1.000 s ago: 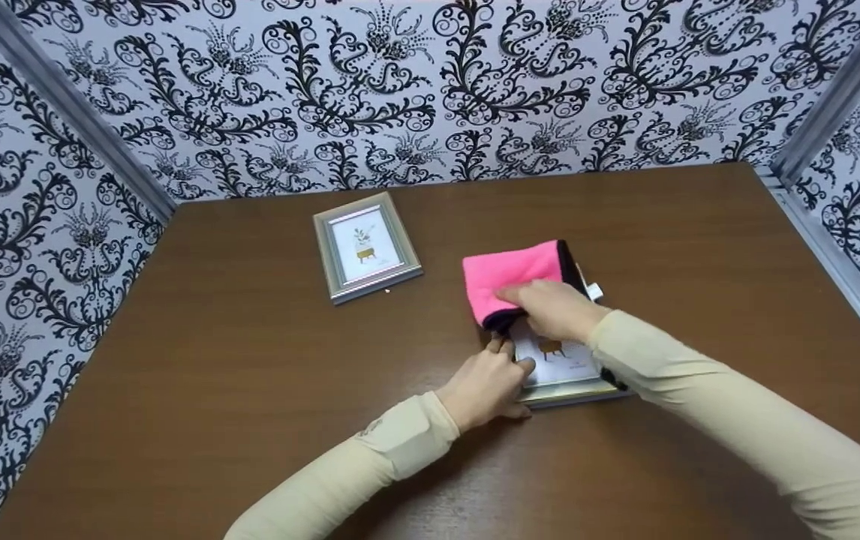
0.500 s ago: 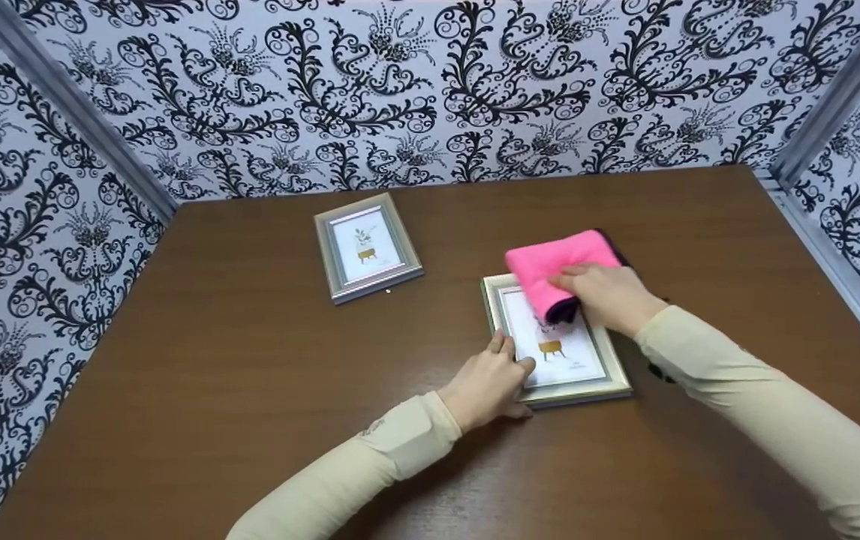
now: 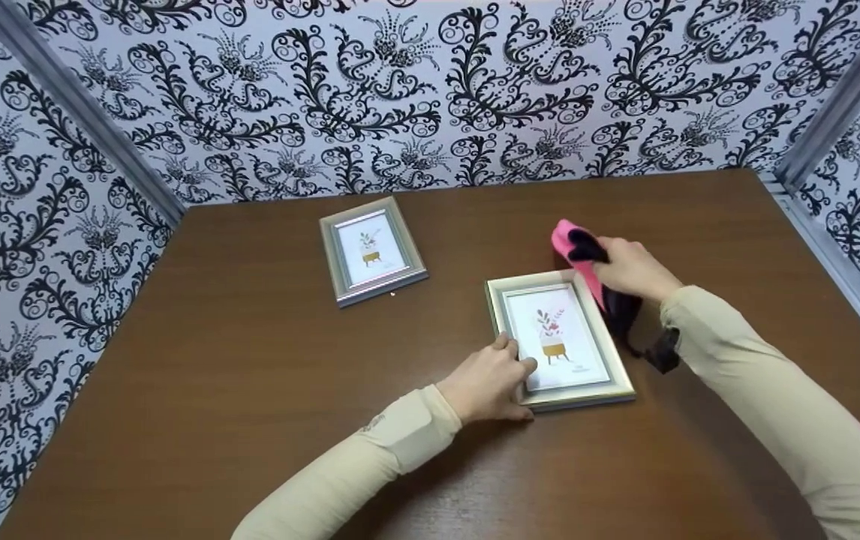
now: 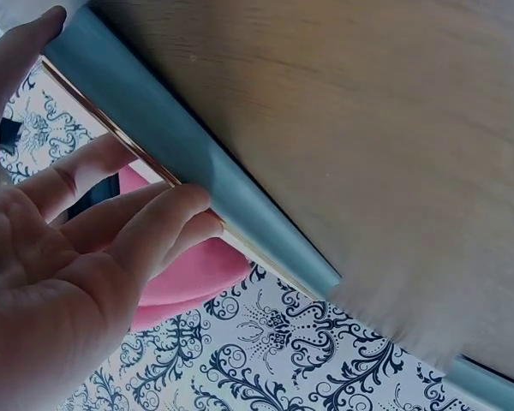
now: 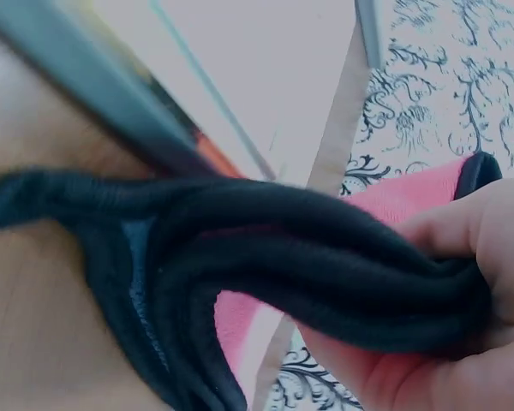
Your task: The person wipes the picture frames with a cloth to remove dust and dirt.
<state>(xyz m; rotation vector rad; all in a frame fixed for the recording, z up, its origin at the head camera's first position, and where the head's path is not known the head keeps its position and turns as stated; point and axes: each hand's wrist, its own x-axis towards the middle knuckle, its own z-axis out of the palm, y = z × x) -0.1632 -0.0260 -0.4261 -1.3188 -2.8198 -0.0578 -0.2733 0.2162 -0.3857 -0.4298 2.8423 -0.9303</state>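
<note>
A picture frame [image 3: 556, 330] with a flower-pot print lies face up on the brown table. My left hand [image 3: 486, 382] grips its left side; in the left wrist view, that hand [image 4: 86, 257] has fingertips against the blue-grey edge [image 4: 167, 120] and its thumb near one end. My right hand [image 3: 636, 268] pinches a folded pink-and-black cloth [image 3: 566, 238] along the frame's far right side. From the right wrist view, the cloth's dark folds [image 5: 308, 265] run out of the fingers of the right hand [image 5: 463, 360], close beside the frame.
A second, similar picture frame [image 3: 372, 251] lies face up at the back left of the table [image 3: 250, 337]. A tiny pale speck [image 3: 392, 294] is near its lower edge. Behind the table stands a black-and-white patterned wall [image 3: 415, 97], with metal posts at the corners.
My right hand has carried the cloth rightward off the picture's surface to the frame's far right side, uncovering the print. The cloth is now bunched and turned on edge. The left hand stays put.
</note>
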